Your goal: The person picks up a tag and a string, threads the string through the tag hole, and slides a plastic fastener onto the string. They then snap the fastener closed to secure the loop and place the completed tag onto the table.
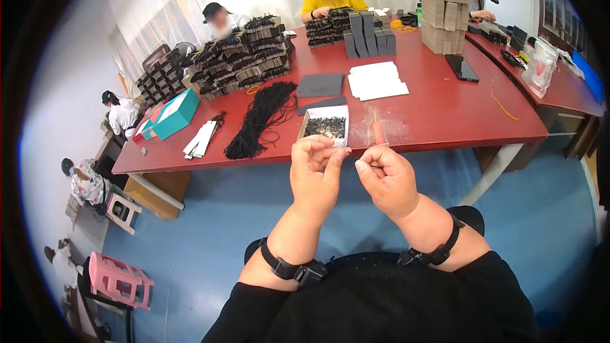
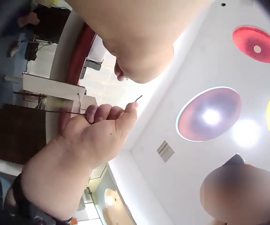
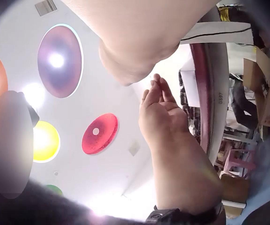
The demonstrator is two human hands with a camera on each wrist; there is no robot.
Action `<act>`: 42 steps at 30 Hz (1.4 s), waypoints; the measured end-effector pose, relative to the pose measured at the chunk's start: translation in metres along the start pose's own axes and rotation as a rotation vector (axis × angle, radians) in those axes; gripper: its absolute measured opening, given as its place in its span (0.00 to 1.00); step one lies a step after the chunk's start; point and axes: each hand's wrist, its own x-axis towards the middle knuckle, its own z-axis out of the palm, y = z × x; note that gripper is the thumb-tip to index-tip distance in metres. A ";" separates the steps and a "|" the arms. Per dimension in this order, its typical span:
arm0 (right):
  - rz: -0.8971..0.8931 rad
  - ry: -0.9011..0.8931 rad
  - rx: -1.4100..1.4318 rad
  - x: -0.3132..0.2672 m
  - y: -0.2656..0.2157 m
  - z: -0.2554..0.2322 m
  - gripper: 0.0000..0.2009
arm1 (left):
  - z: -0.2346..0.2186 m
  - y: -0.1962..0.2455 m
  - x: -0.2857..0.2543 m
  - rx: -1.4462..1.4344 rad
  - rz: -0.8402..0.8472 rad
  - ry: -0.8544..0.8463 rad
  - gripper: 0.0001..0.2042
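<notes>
Threading in hand: right hand [image 1: 389,181] fingers pinching thin black cord [image 2: 74,111], left hand [image 1: 316,171] fingers curled just beside, gripping unclear; next, probably feeding the tip across.

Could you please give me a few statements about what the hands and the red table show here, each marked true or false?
1. The right hand pinches a thin dark wire. True.
2. The small white cardboard box of dark pieces lies on the blue floor. False: it sits on the long red table.
3. The left hand is raised beside the right hand. True.
4. The bundle of black cords hangs from the left hand. False: it lies on the table.
</notes>
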 end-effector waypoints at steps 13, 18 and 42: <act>-0.015 0.002 -0.037 -0.005 -0.004 0.002 0.03 | -0.005 0.005 -0.012 0.330 0.452 -0.083 0.17; -0.029 -0.017 -0.058 -0.008 -0.009 0.003 0.03 | -0.008 0.008 -0.016 0.427 0.518 -0.097 0.16; -0.058 0.306 0.492 0.017 -0.012 -0.061 0.04 | -0.019 0.006 -0.032 0.121 -0.322 -0.510 0.09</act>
